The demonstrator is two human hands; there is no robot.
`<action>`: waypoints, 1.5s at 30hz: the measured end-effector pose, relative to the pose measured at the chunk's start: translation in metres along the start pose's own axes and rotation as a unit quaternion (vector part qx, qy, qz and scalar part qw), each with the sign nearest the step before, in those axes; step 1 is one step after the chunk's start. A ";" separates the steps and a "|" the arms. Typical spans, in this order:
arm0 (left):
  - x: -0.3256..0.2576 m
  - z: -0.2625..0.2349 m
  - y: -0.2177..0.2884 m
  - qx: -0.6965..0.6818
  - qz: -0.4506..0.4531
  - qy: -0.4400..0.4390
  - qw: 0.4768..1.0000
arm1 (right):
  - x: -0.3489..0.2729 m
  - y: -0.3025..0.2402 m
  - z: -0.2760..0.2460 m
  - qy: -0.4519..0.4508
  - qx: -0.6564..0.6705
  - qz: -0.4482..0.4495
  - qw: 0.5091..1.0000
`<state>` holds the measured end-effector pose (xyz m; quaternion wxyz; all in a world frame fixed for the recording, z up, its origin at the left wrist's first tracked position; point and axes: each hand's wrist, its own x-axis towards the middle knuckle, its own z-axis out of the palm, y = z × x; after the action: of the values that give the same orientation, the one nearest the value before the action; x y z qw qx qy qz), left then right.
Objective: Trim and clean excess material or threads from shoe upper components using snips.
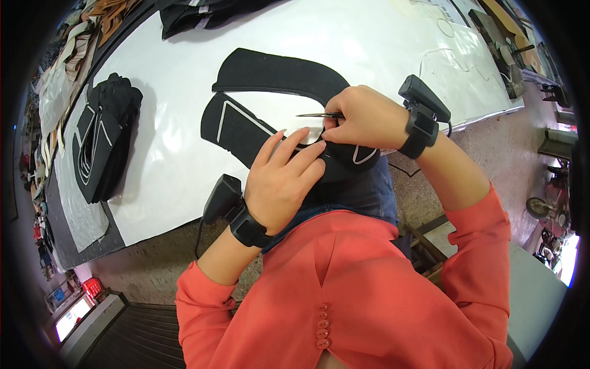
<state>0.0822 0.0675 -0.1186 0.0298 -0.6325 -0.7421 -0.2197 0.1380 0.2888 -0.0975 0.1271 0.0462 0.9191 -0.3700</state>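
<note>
A black, curved, padded fabric piece [230,123] with white line trim lies on the white table near its front edge, partly over my lap. My left hand [286,178] rests on it with the fingers stretched out over the trim. My right hand [362,117] is closed around slim pointed scissors [316,115], whose blades point left; their handles are hidden in the palm. The right thumb and fingertips meet the inner edge of the piece, close to my left index finger. Just beyond lies the plain black curved arm [270,71] of the piece.
On the left, a stack of similar black pieces [104,141] stands on the white tabletop [172,184]. More black pieces [209,15] lie at the far edge. Clear plastic and scraps [64,80] crowd the left side. A loose white thread [455,52] curls at the right.
</note>
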 end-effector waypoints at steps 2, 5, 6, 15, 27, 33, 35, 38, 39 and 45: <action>-0.001 -0.001 0.001 0.013 -0.007 -0.004 1.000 | -0.001 -0.002 -0.005 -0.004 0.010 0.008 1.000; 0.000 -0.001 0.001 0.006 -0.006 -0.003 1.000 | -0.002 0.001 -0.014 -0.046 0.004 0.023 0.999; 0.001 -0.001 0.001 0.006 -0.006 -0.003 1.000 | -0.002 0.003 -0.016 -0.052 -0.004 0.021 0.998; 0.007 0.005 0.007 0.005 -0.018 0.014 1.000 | 0.003 0.006 -0.006 0.024 0.015 0.028 0.999; 0.003 0.010 0.015 0.031 -0.032 0.016 0.999 | 0.005 0.005 -0.016 -0.008 0.025 0.033 0.999; 0.005 0.012 0.016 0.028 -0.035 0.028 0.999 | 0.006 0.002 -0.023 -0.036 0.047 0.041 0.997; 0.008 0.013 0.018 0.028 -0.043 0.025 0.998 | 0.006 0.007 -0.020 -0.007 0.009 0.031 0.999; 0.005 0.014 0.017 0.020 -0.045 0.043 0.998 | 0.008 0.007 -0.016 0.001 0.000 0.024 1.000; 0.004 0.014 0.016 0.019 -0.043 0.043 0.998 | 0.007 0.008 -0.014 0.004 -0.005 0.022 1.000; 0.003 0.002 0.008 0.022 -0.017 0.016 0.999 | -0.002 0.001 0.003 0.009 0.001 0.009 1.000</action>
<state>0.0899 0.0719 -0.1175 0.0524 -0.6153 -0.7568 -0.2141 0.1405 0.2875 -0.0994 0.1223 0.0581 0.9195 -0.3691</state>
